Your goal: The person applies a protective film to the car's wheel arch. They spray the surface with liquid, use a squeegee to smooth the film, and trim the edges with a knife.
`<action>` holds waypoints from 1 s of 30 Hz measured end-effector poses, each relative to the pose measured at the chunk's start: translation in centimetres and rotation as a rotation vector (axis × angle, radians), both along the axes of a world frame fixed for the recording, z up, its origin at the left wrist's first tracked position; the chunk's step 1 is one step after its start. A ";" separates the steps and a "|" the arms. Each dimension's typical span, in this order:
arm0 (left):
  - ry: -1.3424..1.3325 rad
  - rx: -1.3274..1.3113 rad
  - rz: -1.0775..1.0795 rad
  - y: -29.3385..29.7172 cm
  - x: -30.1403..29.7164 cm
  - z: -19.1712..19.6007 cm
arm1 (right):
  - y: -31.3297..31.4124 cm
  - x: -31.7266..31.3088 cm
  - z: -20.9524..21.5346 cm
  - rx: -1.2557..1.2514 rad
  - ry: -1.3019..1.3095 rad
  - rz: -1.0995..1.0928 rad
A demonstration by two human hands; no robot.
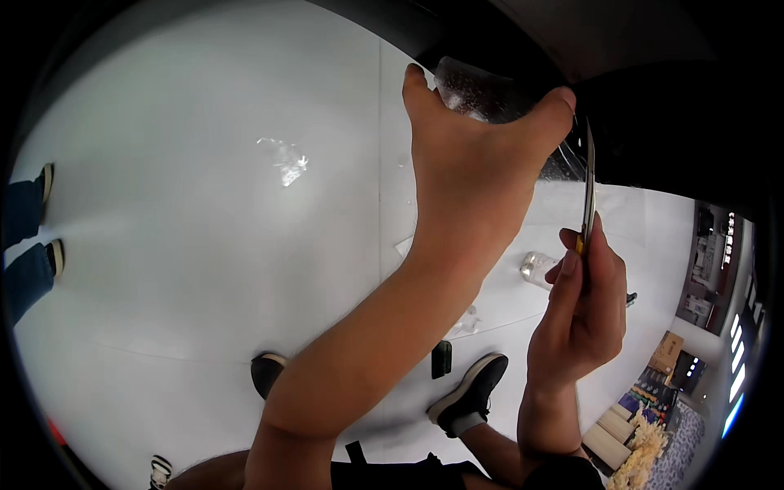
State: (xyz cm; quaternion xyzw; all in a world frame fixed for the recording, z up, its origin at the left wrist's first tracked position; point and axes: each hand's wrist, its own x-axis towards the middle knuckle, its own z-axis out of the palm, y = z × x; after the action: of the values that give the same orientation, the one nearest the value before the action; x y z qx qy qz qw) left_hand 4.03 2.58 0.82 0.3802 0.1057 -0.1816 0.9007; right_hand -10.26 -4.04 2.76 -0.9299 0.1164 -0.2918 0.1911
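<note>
My left hand (pixel 474 155) reaches up to the edge of a glossy black panel (pixel 653 131), thumb and one finger spread wide; its other fingers are hidden. Between them a clear, wet-looking film (pixel 478 86) curls away from the panel, and the hand appears to grip it. A loose part of that film hangs below the thumb side. To the right, my right hand (pixel 584 310) is closed around a slim cutter knife (pixel 589 192) with a silver body and a yellow part near the fingers. The knife points upward, its tip close to the panel beside my left thumb.
Scraps of clear film (pixel 287 162) lie on the pale floor. A clear jar or bottle (pixel 537 269) and a small dark object (pixel 442 359) are near my shoes. Another person's legs (pixel 28 220) stand at far left. Boxes (pixel 667 351) and goods are at lower right.
</note>
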 end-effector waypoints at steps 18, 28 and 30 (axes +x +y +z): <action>-0.100 0.118 0.003 0.6 0.4 -0.2 | 0.1 1.7 0.3 -0.055 0.056 -0.063; -0.083 0.119 -0.036 0.7 0.2 -0.1 | 0.1 1.6 0.5 -0.080 0.062 -0.078; -0.089 0.115 -0.040 0.7 0.2 0.0 | 0.1 1.6 0.5 -0.077 0.054 -0.065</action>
State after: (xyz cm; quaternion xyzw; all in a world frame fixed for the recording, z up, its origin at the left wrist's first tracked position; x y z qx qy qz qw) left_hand 4.22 3.32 0.85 0.4412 0.0684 -0.1761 0.8773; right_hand -8.68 -3.99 3.26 -0.9399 0.1406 -0.2768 0.1425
